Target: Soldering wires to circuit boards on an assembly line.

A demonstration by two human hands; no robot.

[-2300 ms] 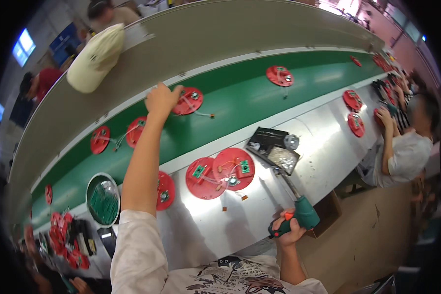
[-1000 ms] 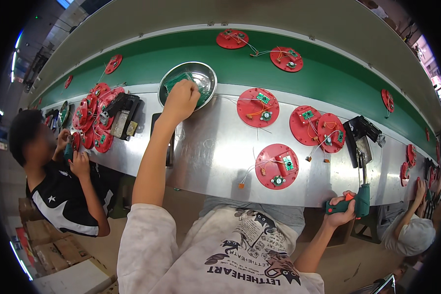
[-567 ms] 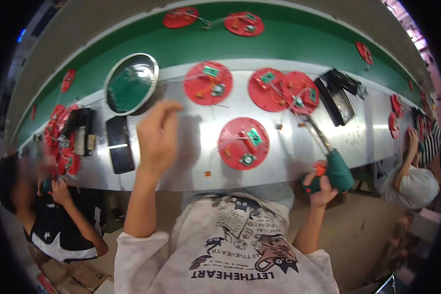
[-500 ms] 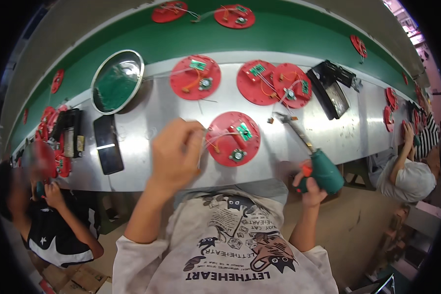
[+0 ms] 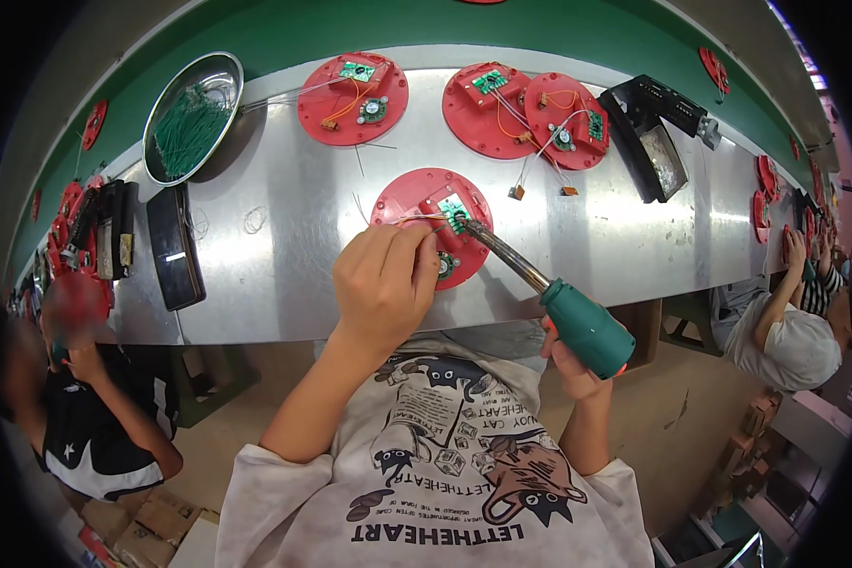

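My right hand [image 5: 577,367] grips the green handle of a soldering iron [image 5: 585,327]. The iron's tip touches or nearly touches the small green circuit board [image 5: 452,206] on a red round plastic disc [image 5: 402,194]. Over the disc's near left part, my left hand [image 5: 385,275] is closed in a pinch on a thin wire [image 5: 409,220], which runs toward the board; my fingers hide part of it. A round speaker-like part [image 5: 444,265] sits on the disc's near side, partly behind my hand.
Behind lie another red disc [image 5: 327,118] and two overlapping ones [image 5: 478,133]. A metal bowl [image 5: 239,90] of green wires and a dark phone [image 5: 175,246] are at left; a black soldering stand [image 5: 625,142] is at right. People work at both sides; a green belt [image 5: 369,26] runs beyond.
My right hand has brought the soldering iron left to the disc's board. My left hand has moved right and down, over the disc. The view has shifted slightly.
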